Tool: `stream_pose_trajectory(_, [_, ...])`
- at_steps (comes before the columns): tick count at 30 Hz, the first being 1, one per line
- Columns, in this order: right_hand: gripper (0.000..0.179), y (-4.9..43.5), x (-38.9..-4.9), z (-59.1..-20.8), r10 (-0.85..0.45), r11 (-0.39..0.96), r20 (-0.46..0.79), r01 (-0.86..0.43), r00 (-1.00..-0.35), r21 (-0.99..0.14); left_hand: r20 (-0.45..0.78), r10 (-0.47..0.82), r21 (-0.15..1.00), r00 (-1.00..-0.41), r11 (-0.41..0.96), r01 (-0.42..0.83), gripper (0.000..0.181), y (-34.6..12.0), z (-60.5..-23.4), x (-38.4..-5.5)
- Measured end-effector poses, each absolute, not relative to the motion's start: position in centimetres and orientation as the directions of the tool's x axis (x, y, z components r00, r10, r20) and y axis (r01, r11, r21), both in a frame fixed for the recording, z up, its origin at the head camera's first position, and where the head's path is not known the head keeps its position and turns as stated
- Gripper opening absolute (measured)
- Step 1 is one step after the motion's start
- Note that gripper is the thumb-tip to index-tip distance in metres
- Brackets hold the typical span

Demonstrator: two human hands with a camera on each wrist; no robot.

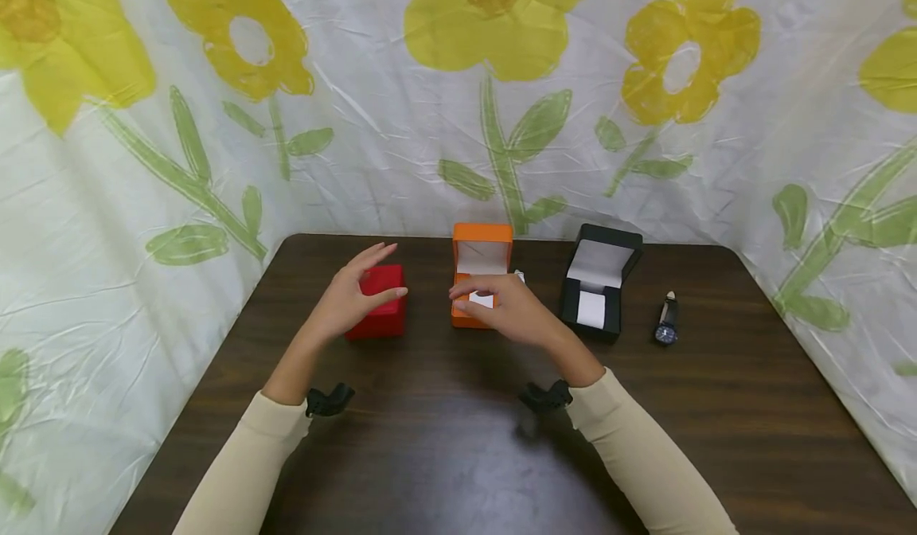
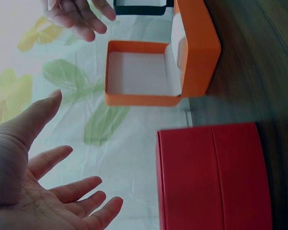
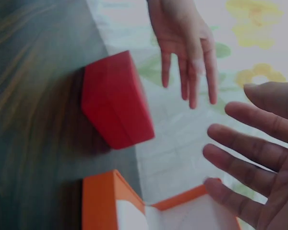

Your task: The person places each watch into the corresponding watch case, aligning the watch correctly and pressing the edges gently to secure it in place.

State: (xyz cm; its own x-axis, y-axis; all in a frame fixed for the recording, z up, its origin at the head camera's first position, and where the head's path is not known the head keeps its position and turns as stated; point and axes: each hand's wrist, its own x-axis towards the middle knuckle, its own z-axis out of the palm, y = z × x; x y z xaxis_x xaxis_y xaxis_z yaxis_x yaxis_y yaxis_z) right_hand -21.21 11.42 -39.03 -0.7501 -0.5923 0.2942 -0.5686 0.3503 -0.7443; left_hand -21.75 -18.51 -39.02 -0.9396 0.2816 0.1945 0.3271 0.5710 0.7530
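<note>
My left hand [image 1: 342, 300] hovers over a closed red box [image 1: 380, 320], its fingers spread and nothing in them. In the left wrist view the red box [image 2: 211, 177] lies apart from the fingertips. Over the front of an open orange box [image 1: 483, 235] is my right hand [image 1: 512, 308], likewise holding nothing. The orange box has its lid raised, showing a pale lining and a white cushion [image 1: 481, 299] inside. In the right wrist view the fingers [image 3: 249, 143] are extended above the orange box [image 3: 100, 203].
An open black box [image 1: 609, 235] with a white cushion [image 1: 591, 310] stands right of the orange one. Farther right lies a dark-strapped wristwatch [image 1: 666, 324]. A small pale item [image 1: 519, 276] shows partly behind my right hand. A flower-painted sheet [image 1: 380, 137] hangs behind the dark wooden table [image 1: 430, 455].
</note>
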Motion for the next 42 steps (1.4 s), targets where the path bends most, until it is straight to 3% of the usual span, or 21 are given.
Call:
stream_pose_trajectory(26, [0.027, 18.2, -22.3, -37.5, -0.624, 0.454, 0.102, -0.466, -0.775, -0.76, 0.235, 0.47, 0.67, -0.851, 0.556, 0.492, 0.064, -11.6, -40.6, -22.9])
stream_pose_trajectory(42, [0.032, 19.2, -24.3, -39.3, -0.435, 0.675, 0.053, -0.365, -0.899, -0.641, 0.156, 0.533, 0.613, -0.832, 0.608, 0.505, 0.069, -9.5, -42.9, -25.3])
